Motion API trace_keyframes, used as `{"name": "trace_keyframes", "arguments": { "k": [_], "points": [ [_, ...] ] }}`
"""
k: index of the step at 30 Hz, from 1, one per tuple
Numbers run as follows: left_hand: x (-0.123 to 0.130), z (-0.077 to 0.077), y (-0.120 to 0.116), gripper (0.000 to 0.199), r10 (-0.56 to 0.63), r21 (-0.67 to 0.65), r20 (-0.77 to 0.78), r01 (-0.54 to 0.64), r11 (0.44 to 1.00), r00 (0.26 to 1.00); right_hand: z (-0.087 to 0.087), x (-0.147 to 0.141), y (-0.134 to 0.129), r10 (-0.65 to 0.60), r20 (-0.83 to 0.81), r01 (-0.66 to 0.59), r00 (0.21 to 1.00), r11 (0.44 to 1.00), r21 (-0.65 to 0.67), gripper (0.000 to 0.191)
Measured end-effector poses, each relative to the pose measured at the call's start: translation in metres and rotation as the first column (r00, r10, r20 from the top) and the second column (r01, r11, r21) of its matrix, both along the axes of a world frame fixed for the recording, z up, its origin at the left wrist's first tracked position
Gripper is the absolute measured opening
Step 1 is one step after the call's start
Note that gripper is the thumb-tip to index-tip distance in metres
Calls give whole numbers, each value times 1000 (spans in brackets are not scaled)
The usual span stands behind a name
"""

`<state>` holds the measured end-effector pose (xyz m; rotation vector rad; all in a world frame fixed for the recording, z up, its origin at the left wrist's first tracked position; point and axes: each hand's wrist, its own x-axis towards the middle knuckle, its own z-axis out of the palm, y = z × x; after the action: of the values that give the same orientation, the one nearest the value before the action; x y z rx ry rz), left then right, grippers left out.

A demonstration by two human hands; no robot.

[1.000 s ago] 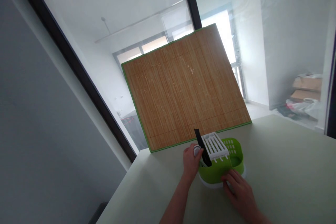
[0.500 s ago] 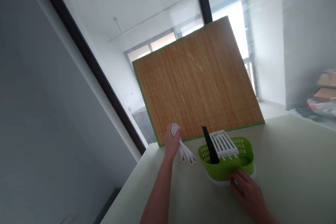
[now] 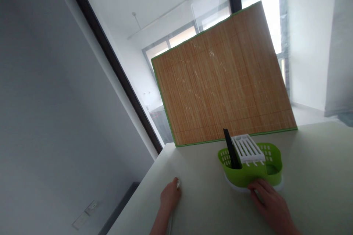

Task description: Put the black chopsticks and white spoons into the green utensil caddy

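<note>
Grasping spoons (image 3: 178, 183) with left hand (image 3: 170, 195) at six o'clock, outside basket (image 3: 240, 177); touching it with right hand (image 3: 268, 201), unclear if gripping; leaving strip (image 3: 232, 149), rack (image 3: 248, 148) inside.

The oval plastic basket (image 3: 242, 178) is bright lime green, its back wall pierced by a grid of small rectangular holes — its narrow base (image 3: 234, 186) is white. The slotted plastic rack (image 3: 252, 159) is white, striped by parallel openings. The long flat strip (image 3: 231, 148) is solid black. White shows, too, on the slim object (image 3: 178, 183) in the left hand (image 3: 170, 195). The rectangular slatted mat (image 3: 223, 80) is warm brown — fine streaks, thin darker crosswise lines, green edging. The smooth tabletop (image 3: 201, 198) is pale greenish white.
</note>
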<state>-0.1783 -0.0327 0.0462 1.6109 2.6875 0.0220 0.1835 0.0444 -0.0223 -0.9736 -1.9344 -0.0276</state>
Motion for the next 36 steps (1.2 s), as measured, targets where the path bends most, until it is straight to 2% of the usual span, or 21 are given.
{"name": "trace_keyframes", "arguments": {
  "k": [5,10,14,17,19,21,22,24,27,29,31,33,36],
  "points": [
    [-9,-25,-11,28,31,63,-64,-27,998,997,-2,-1,1,1,1,-1,1000,1000,12,14],
    [-3,-30,-8,37,93,164,-145,-69,984,985,0,0,1,-2,4,2,1000,1000,-17,14],
    [-3,-25,-7,60,171,131,-94,-158,979,981,0,1,1,-6,16,6,1000,1000,-10,14],
    [0,-16,0,67,175,170,-88,-158,973,981,0,0,1,-26,20,26,999,1000,-7,14],
    [10,-5,13,63,97,274,-64,-76,959,993,1,-2,0,-28,21,28,999,1000,-6,14],
    [29,11,34,59,-83,398,37,62,915,996,2,-3,0,-20,19,21,1000,1000,-13,15],
    [41,20,48,58,-199,462,117,124,878,973,3,-3,0,-16,18,17,1000,1000,-19,15],
    [73,40,79,59,-401,572,311,167,803,862,4,-3,-1,-8,18,8,1000,999,-40,16],
    [125,70,127,63,-537,635,527,114,764,658,6,-3,-1,6,29,-4,1000,997,-76,16],
    [156,83,155,66,-528,591,654,70,804,541,6,-2,-1,15,35,-12,999,995,-95,16],
    [178,89,175,63,-502,533,733,70,843,460,4,-1,-1,18,37,-14,999,994,-108,16],
    [190,88,189,55,-490,497,769,98,862,410,3,-1,0,22,36,-17,999,993,-116,16],
    [194,79,198,42,-493,492,786,107,864,373,1,-4,1,24,25,-21,999,994,-106,17]
  ]
}}
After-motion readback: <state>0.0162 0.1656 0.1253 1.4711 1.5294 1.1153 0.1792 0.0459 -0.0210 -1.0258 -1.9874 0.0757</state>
